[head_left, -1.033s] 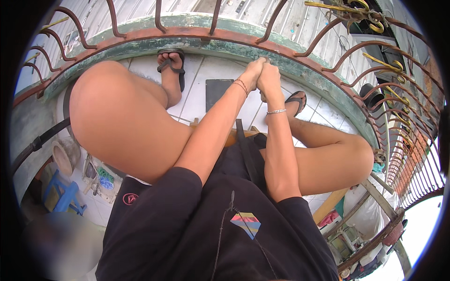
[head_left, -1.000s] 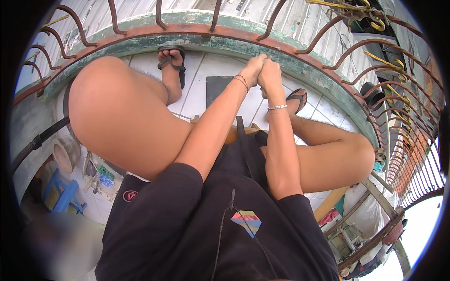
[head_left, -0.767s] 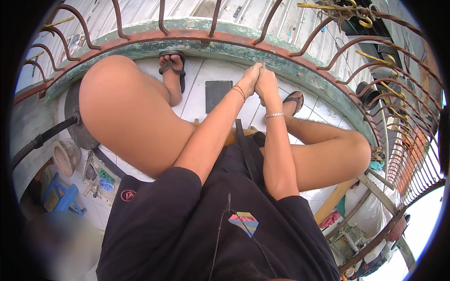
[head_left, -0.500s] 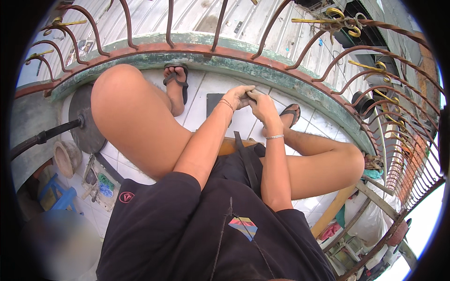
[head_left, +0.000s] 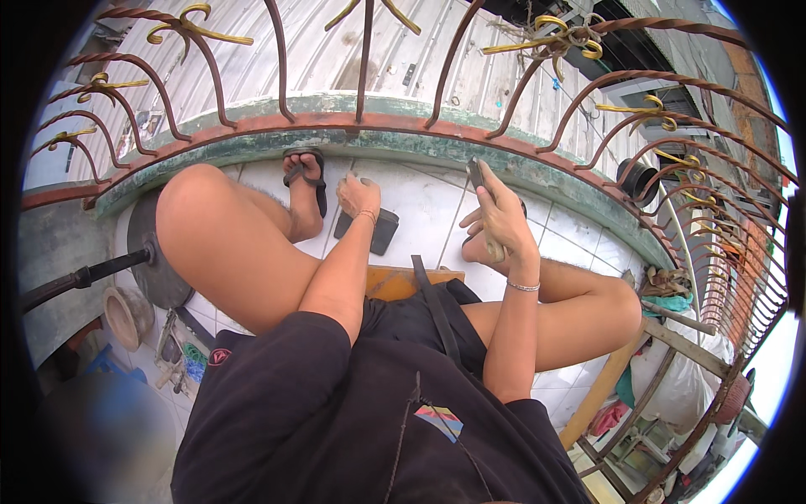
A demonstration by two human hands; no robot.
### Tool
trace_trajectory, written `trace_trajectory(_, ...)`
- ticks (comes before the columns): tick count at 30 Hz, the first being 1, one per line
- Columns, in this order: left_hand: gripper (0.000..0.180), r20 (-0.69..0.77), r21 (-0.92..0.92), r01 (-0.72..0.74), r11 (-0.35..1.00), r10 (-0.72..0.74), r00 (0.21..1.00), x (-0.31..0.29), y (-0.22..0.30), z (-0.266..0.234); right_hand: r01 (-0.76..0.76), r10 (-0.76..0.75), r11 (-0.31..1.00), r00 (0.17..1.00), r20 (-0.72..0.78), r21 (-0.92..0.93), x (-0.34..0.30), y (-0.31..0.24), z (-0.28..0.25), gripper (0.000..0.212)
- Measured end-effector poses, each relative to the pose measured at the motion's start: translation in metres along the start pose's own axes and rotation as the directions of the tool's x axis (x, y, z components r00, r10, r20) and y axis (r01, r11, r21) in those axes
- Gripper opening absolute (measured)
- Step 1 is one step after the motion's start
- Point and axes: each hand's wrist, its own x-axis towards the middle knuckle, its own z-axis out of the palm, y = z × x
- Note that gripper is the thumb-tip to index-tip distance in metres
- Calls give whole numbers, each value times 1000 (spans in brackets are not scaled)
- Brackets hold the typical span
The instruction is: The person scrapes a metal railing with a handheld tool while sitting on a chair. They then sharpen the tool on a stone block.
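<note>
My left hand [head_left: 359, 196] is at the front middle, above the near side of my left foot's black sandal, with its fingers curled together. Whatever they hold, if anything, is too small to make out. Just below that hand, a black rectangular box [head_left: 383, 233] rests on the white tiles. My right hand [head_left: 506, 217] is raised to the right, gripping a slim dark tool [head_left: 476, 173] whose upper end sticks out past the thumb. A greyish lower end [head_left: 494, 250] shows under the palm; the tool's exact kind is unclear.
A low green wall [head_left: 403, 139] with brown iron railings curves ahead. A wooden board [head_left: 401, 283] lies between my legs. At left are a round dark base with a pole [head_left: 159, 252], a clay pot [head_left: 128, 317] and loose tools. A wooden frame [head_left: 672, 349] stands at right.
My hands were together in the middle and are now apart. The left has moved left, above the black box; the right has turned upward, showing the dark tool.
</note>
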Motion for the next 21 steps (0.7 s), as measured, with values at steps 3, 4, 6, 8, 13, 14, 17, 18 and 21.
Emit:
trace_trajectory(3,43,102,229,-72,971,50,994,-1,-22,3,28,-49,967,996,73,253,-2,10,-14,54)
trace_trajectory(4,46,169,303,-111,947,62,984,-2,-24,3,36,-72,937,993,91,346,-5,12,-16,56)
trace_trajectory(6,52,337,414,-201,888,55,940,-8,-21,-1,81,-159,838,982,99,540,-10,14,-20,59)
trace_trajectory(8,59,491,477,-275,835,6,871,-9,-11,-10,120,-228,751,970,83,649,-15,15,-21,62)
trace_trajectory(13,76,825,458,-221,861,-319,466,26,-15,2,176,-339,661,937,81,729,-23,9,-16,62)
trace_trajectory(14,79,842,483,-316,817,-334,423,24,-14,1,174,-344,660,935,89,731,-24,9,-15,63)
trace_trajectory(17,84,866,500,-585,639,-379,326,15,-8,-5,181,-362,668,926,103,722,-25,6,-13,66)
trace_trajectory(18,81,869,488,-667,563,-385,311,9,3,-18,194,-369,676,924,99,711,-26,2,-12,67)
trace_trajectory(21,64,860,503,-714,487,-363,358,14,-13,-9,197,-383,652,919,94,732,-28,-12,-4,75)
